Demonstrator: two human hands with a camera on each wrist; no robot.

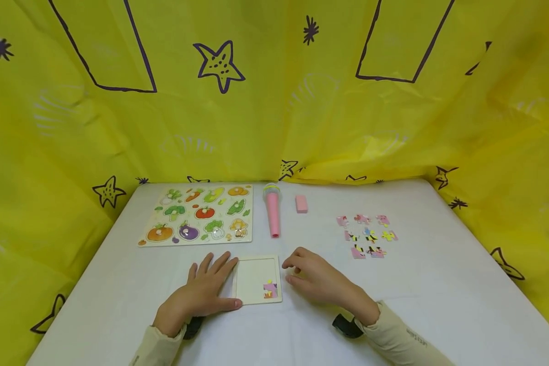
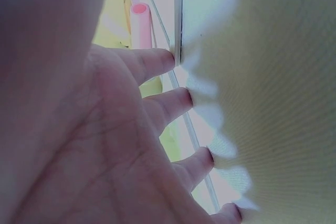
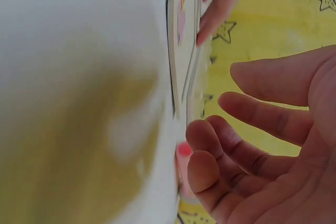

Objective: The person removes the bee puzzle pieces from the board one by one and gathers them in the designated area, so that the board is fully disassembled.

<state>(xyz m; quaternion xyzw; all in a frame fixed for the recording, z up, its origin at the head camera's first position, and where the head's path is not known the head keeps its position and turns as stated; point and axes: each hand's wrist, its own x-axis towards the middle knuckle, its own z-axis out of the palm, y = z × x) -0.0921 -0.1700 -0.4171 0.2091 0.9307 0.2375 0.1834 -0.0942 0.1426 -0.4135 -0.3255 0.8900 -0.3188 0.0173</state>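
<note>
A square puzzle frame (image 1: 257,274) lies near the front of the table, with one pink puzzle piece (image 1: 270,290) in its lower right corner. With fingers spread, my left hand (image 1: 206,288) rests at the frame's left side; the thumb and a fingertip touch its edge. Just right of the frame hovers my right hand (image 1: 317,277), its fingers loosely bent and nothing between them, as the right wrist view of the hand (image 3: 262,145) also shows. Several loose puzzle pieces (image 1: 370,251) lie in rows farther right on the table.
Behind the frame, a vegetable peg board (image 1: 219,239) lies at the left. A pink toy microphone (image 1: 273,213) stretches beside it, and a pink block (image 1: 301,204) sits to the right of that. A yellow patterned curtain (image 1: 265,117) hangs around the white table (image 1: 311,335).
</note>
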